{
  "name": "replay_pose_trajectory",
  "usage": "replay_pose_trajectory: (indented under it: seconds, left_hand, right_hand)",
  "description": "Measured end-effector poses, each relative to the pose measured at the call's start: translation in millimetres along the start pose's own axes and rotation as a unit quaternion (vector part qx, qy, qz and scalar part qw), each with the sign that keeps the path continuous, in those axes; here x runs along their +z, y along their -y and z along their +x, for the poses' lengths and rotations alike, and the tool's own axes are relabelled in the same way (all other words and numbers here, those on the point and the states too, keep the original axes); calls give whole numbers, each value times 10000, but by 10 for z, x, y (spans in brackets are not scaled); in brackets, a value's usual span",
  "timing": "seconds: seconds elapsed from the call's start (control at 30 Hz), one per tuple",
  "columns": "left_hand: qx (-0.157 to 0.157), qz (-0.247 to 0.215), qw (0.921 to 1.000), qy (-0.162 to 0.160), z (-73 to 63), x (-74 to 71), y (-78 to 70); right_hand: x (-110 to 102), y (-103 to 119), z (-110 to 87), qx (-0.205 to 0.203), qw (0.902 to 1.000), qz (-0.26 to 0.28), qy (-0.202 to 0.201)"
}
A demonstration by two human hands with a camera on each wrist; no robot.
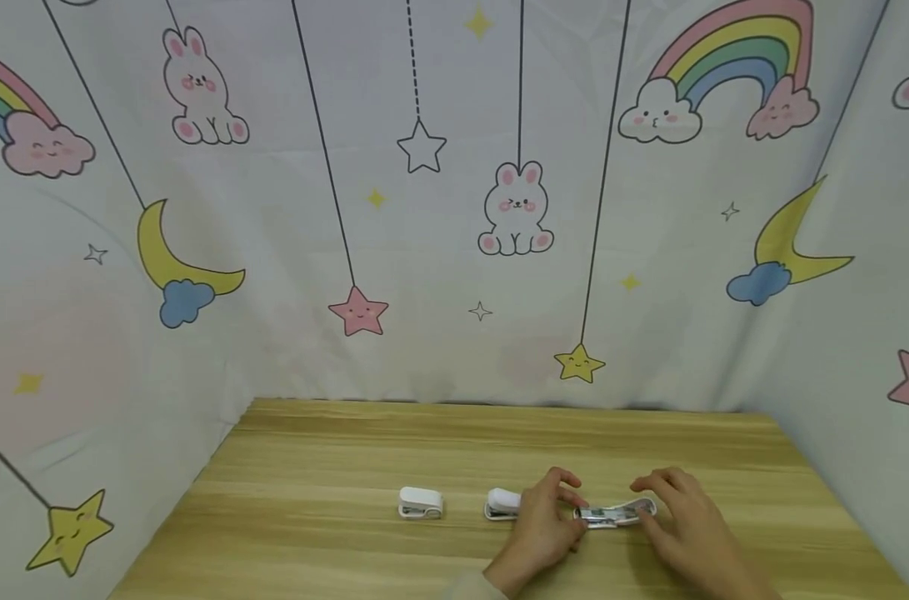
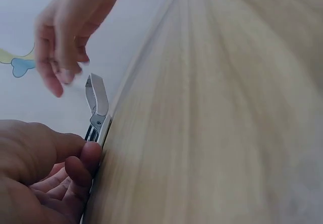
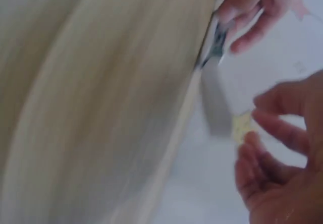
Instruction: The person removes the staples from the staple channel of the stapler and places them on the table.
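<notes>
A small white stapler (image 1: 615, 515) lies on the wooden table, swung open, its metal inside showing. My left hand (image 1: 541, 527) pinches its left end between thumb and finger, covering that end in the left wrist view. There the stapler's raised top arm (image 2: 99, 95) tilts up from the base. My right hand (image 1: 686, 523) is by the right end with fingers loosely bent; both wrist views show a gap between its fingertips (image 3: 260, 103) and the top arm. Just left of my left hand is a closed white stapler (image 1: 501, 503), partly hidden by that hand.
Another closed white stapler (image 1: 420, 502) lies farther left on the wooden table (image 1: 312, 467). A pale curtain (image 1: 439, 333) printed with rabbits, stars and rainbows hangs behind the table and along both sides.
</notes>
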State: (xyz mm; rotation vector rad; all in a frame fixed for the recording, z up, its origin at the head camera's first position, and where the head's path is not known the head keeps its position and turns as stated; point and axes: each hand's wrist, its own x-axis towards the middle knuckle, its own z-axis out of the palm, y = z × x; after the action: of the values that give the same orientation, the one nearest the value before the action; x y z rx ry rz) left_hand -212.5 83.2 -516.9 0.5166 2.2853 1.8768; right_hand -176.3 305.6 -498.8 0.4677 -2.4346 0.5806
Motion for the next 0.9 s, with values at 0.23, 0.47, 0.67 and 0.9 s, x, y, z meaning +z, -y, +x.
replay_pose_trajectory:
  seconds: [0.23,0.47,0.67,0.9]
  left_hand:
    - [39,-49,10000,5,-6,-12,7]
    - [44,-69,10000,9,-17,2,21]
    - [55,-15,10000,-59,-20,13,26]
    - [98,-3,9999,-36,-11,6,25]
  right_hand:
    - [22,318,137,2158,9361,1991,1938]
    - [111,353,121,2986,8845,2595,2471]
    - [154,354,116,2998,8859,2571,2433]
    - [222,451,156,3333,8892,2391,2024]
